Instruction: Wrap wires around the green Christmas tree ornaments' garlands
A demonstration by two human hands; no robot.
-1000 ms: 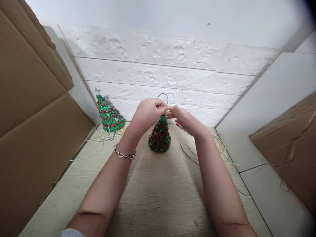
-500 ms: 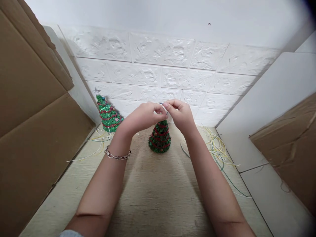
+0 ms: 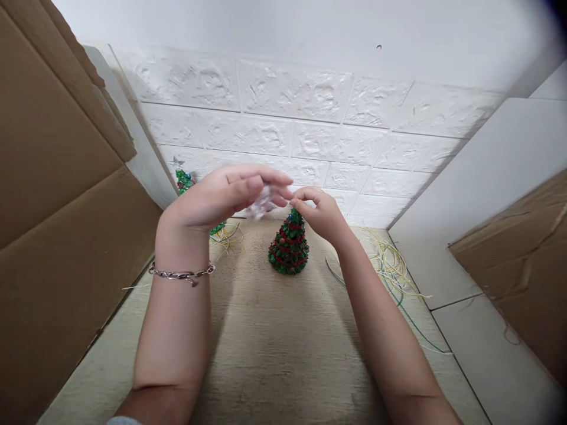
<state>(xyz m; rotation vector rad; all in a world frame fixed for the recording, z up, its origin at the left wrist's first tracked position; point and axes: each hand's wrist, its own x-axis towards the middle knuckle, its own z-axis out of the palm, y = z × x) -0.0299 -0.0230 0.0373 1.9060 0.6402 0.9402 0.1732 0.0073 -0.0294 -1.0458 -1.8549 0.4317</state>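
A small green beaded tree [image 3: 289, 248] with red garland stands upright on the wooden table [image 3: 274, 348]. My right hand [image 3: 321, 212] pinches at the tree's tip, fingers pressed together. Raised just left of the tip, my left hand [image 3: 221, 198] holds a small pale, blurred piece [image 3: 261, 206] between thumb and fingers; it may be a star. A chain bracelet [image 3: 181, 274] hangs on my left wrist.
A second, glittery green tree [image 3: 186, 180] with a star on top stands at the back left, partly behind my left hand. Loose yellow, white and green wires [image 3: 394, 265] lie at the right. Cardboard sheets [image 3: 57, 195] flank the table; white boards [image 3: 482, 195] stand right.
My left hand has lifted and drawn toward me, now holding a pale piece. My right hand has dropped to the tree's tip. The blue wire loop above the tree is gone from sight.
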